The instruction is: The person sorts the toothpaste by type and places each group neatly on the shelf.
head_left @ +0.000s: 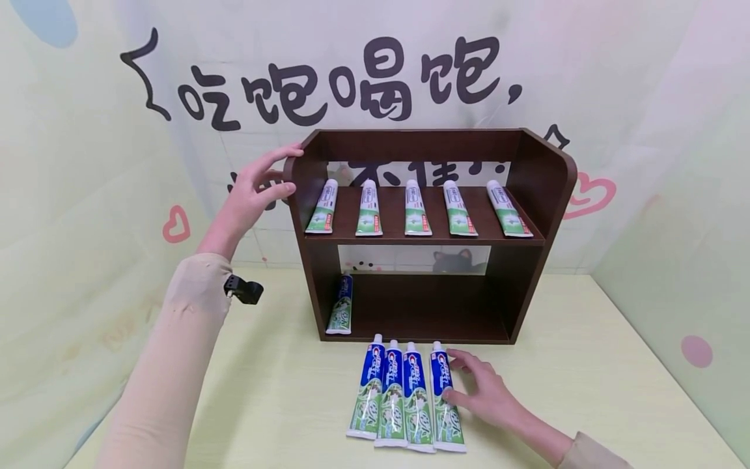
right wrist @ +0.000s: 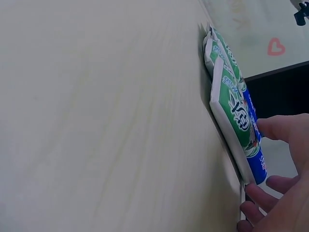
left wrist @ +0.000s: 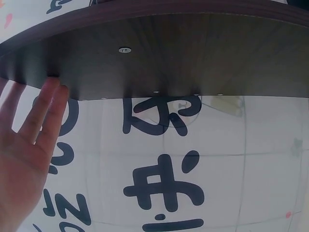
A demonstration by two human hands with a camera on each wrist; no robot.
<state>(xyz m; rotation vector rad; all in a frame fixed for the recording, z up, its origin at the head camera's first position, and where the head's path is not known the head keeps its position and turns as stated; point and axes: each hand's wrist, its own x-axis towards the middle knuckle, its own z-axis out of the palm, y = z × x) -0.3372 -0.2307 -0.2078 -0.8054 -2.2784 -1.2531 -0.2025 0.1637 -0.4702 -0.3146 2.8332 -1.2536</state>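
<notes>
My left hand point(head_left: 249, 198) rests its fingertips against the upper left side panel of a dark brown two-tier shelf point(head_left: 439, 242). In the left wrist view, the fingers point(left wrist: 54, 104) reach that panel, mostly straight. On the table before the shelf lie several blue-and-green toothpaste tubes point(head_left: 391, 407) side by side, caps toward the shelf. My right hand point(head_left: 489, 394) is at the rightmost toothpaste tube point(head_left: 446, 407), thumb touching its edge and index finger beside the cap end. The right wrist view shows thumb and fingers apart, not wrapped round this tube point(right wrist: 236, 106).
Several white-and-green toothpaste tubes point(head_left: 417, 208) stand spaced in a row on the upper tier. One blue-and-green tube point(head_left: 341, 306) leans at the lower tier's left end. Behind is a printed backdrop point(head_left: 375, 85). A small black camera point(head_left: 243, 289) sits on the left wrist.
</notes>
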